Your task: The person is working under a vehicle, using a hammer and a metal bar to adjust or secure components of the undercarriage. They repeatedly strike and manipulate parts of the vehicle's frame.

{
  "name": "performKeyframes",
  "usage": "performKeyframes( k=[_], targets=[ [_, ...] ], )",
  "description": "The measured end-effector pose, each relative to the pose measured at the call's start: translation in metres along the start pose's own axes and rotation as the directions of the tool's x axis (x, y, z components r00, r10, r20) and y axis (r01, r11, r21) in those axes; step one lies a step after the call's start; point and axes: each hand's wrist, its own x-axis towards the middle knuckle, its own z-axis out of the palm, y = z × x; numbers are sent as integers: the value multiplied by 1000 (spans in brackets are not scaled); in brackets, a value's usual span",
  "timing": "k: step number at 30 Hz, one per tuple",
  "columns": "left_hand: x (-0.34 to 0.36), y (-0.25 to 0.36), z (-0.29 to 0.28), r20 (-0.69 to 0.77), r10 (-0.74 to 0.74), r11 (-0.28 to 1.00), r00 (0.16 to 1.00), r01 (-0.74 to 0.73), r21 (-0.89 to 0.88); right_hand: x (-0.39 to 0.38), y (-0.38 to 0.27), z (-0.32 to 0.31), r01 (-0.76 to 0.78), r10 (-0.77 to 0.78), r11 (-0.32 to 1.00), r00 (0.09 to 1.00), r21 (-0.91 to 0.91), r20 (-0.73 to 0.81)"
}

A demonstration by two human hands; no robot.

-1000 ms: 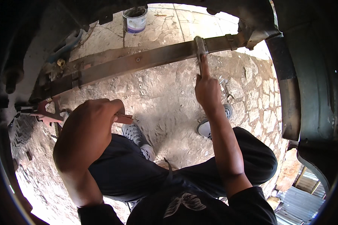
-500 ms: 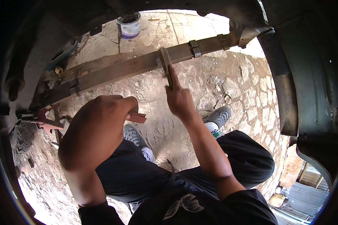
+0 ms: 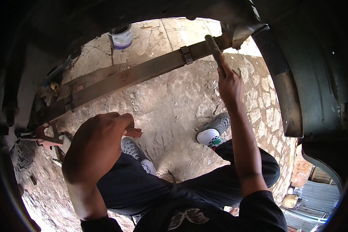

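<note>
My right hand [image 3: 231, 87] is closed round the near end of a narrow long-backed brush [image 3: 212, 47], with the index finger stretched along it. The brush's far end lies over the right part of a rusty steel beam [image 3: 147, 72], just right of a metal clamp band [image 3: 186, 55]; whether it touches the beam I cannot tell. At the left, my left hand [image 3: 114, 123] is bent inward and closed on a folded reddish-brown strip [image 3: 133, 132], possibly sandpaper. Only one end of the strip shows; the fingers hide the rest.
Dark vehicle bodywork [image 3: 324, 77] surrounds me above and at the right. Past the beam a paint can [image 3: 121, 38] stands on cracked paving. A reddish metal bracket [image 3: 48, 138] and a tyre [image 3: 23, 156] are at the left. My shoes rest on dusty stone ground [image 3: 170, 112].
My right hand has carried the brush right along the beam, from left of the clamp band to past it. The left hand keeps its strip. The view has shifted slightly.
</note>
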Motion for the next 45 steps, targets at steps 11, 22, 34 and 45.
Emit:
performKeyframes(
  k=[11, 22, 34, 45],
  targets=[
    [-1, 1, -3, 79, -116, 993, 990, 116, 2, 54, -25, 12, -3, 24, 984, 992, -177, 121],
    [5, 1, 1, 74, -30, 999, 997, 29, 15, 76, 16, 12, 46, -71, 928, 996, -371, -54],
    [0, 3, 1, 84, -58, 998, 995, 59, -13, 23, 34, -15, -27, 1, 941, 997, -337, -77],
    [1, 15, 0, 65, -28, 999, 997, 26, 22, 12, 17, -20, -13, -26, 969, 988, -248, -153]
  ],
)
